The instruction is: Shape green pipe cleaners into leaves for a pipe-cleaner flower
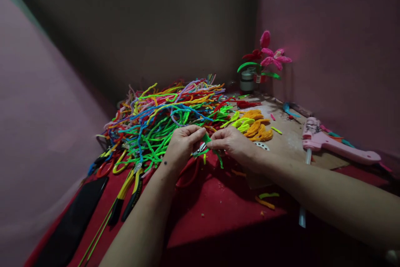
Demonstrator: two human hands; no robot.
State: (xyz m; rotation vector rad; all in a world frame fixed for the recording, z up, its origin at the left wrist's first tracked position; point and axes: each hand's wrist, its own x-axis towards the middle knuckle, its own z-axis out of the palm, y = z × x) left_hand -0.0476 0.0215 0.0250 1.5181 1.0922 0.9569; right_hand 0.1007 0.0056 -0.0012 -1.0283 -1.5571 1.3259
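Observation:
Between my two hands is a piece of green pipe cleaner (206, 138), pinched from both sides above the red cloth. My left hand (184, 141) closes thumb and fingers on its left end. From the right, my right hand (229, 142) pinches the other side, and a loose green end hangs beneath the fingers. Red-handled scissors (188, 178) lie just below, their metal blades partly hidden by my left hand. Behind my hands spreads a big heap of pipe cleaners (162, 133) in many colours, with green ones closest to my left hand.
Yellow-and-black pliers (129, 190) and a black phone (73, 217) lie at the left. Yellow and orange pipe-cleaner petals (258, 127) rest on a brown board (290, 146). A pink glue gun (337, 144) lies right. Pink pipe-cleaner flowers (276, 57) stand by a grey jar (246, 79).

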